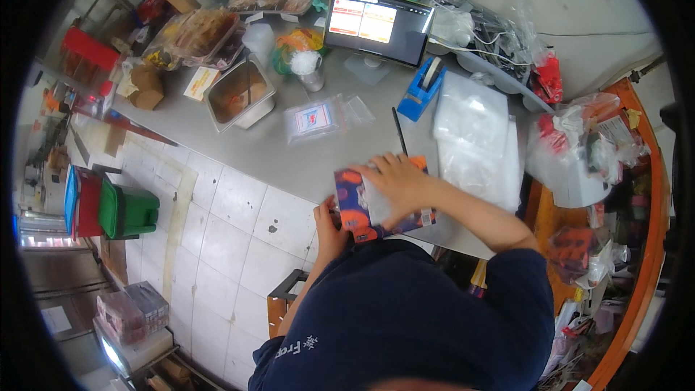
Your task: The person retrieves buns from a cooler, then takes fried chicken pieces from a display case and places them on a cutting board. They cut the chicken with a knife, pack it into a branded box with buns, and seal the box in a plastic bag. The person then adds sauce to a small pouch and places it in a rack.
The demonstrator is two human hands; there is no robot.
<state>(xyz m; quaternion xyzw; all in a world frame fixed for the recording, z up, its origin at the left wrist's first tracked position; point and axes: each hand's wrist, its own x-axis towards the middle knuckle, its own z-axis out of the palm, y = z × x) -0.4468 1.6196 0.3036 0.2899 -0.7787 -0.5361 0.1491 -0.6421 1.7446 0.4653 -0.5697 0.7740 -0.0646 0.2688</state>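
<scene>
A printed cardboard box (353, 203) in purple and orange is at the table's front edge, close to my body. My right hand (399, 182) lies across its top, fingers curled toward the far side. White material shows beside that palm; I cannot tell if it is a tissue, film or part of the box. My left hand (330, 224) grips the box's left side, with some fingertips hidden. Just beyond the box lies a thin black stick (399, 130). To its right is a stack of clear plastic bags (471, 114).
On the steel table (293, 165) stand a blue tape dispenser (421, 89), a lit tablet (378, 27), a metal food pan (241, 95) and a metal cup (311, 73). Small zip bags (315, 118) lie mid-table. An orange shelf (649, 228) borders the right; a green bin (127, 210) stands left.
</scene>
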